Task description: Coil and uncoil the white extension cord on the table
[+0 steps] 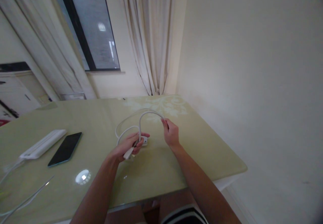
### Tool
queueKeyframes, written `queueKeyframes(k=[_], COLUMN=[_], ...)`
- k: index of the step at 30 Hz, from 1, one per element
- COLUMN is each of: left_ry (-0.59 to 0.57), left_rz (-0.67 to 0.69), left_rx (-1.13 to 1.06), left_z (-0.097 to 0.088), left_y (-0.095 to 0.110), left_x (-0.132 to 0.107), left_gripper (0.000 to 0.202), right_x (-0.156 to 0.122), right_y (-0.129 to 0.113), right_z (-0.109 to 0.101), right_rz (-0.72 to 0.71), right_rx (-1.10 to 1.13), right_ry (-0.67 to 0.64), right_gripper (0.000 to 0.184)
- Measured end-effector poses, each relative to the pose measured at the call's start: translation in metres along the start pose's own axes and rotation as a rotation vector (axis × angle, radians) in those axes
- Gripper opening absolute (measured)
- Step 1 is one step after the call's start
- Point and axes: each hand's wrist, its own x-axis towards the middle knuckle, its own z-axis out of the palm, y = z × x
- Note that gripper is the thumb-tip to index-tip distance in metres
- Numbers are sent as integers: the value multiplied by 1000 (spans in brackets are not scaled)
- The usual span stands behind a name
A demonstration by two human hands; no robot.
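A white cable (144, 113) loops above the table between my two hands. My left hand (127, 146) is closed around part of it, palm turned up, and a white plug end (128, 153) sticks out toward me below the fingers. Just beyond those fingers shows a small white block (144, 140), partly hidden; I cannot tell whether it is held or resting on the table. To the right, my right hand (171, 132) pinches the cable between thumb and fingers, a little above the tabletop. A thinner loop of cable bends behind the left hand.
The pale green glossy table (202, 156) meets a wall on the right. At left lie a white power strip (44, 145) and a dark phone (65, 149). More thin cable (27, 200) lies at the near left. Curtains (151, 39) and a window (93, 25) stand behind.
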Motion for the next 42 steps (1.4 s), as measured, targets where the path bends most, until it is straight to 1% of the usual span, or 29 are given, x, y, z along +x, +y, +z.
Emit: queueKeyframes(k=[3,5,6,8,9,12,14,16,18,20,25,29,31,32,35,37,39,42], left_ry=[-218,-323,-356,-365,-338,-194,-111,-70,-61,-96,-326,-459,-531,-565,-626,-618,-588,-539], left_rz=[-60,-82,-88,-65,-31,83,108,112,123,112,-28,-73,-79,-56,119,226,276,318], left_rx=[11,16,12,-14,-28,-30,8,61,88,86,123,173,115,52,-187,-293,-353,-411], left_z=[1,3,4,6,7,11,14,17,20,21,24,30,27,23,1,-16,-28,-35], left_y=[-2,-5,-7,-10,-11,-11,-8,-7,-6,-7,-8,-6,-6,-6,-5,-3,-1,0], left_x=[-5,-6,-5,-3,-1,2,3,2,1,-1,-6,-12,-17,-19,-24,-26,-27,-26], left_gripper=[37,36,35,35,34,37,40,43,47,50,44,43,41,40,36,31,26,24], right_x=[6,9,10,11,11,13,14,14,13,12,12,13,12,10,4,0,-3,-5], right_y=[3,5,6,8,9,13,14,13,10,8,10,15,16,17,15,12,9,5], right_z=[-7,-10,-10,-9,-9,-8,-9,-11,-11,-11,-11,-12,-11,-10,-3,4,11,18], right_rz=[56,108,135,188,213,279,296,288,270,259,248,194,172,164,154,170,197,238], right_rx=[37,56,68,99,118,156,162,157,154,161,195,200,165,137,71,114,211,375], right_ry=[80,97,98,103,116,203,251,251,221,196,201,206,168,134,-13,-155,-292,-418], right_gripper=[43,45,47,51,52,54,55,55,53,52,47,48,49,49,53,55,57,57])
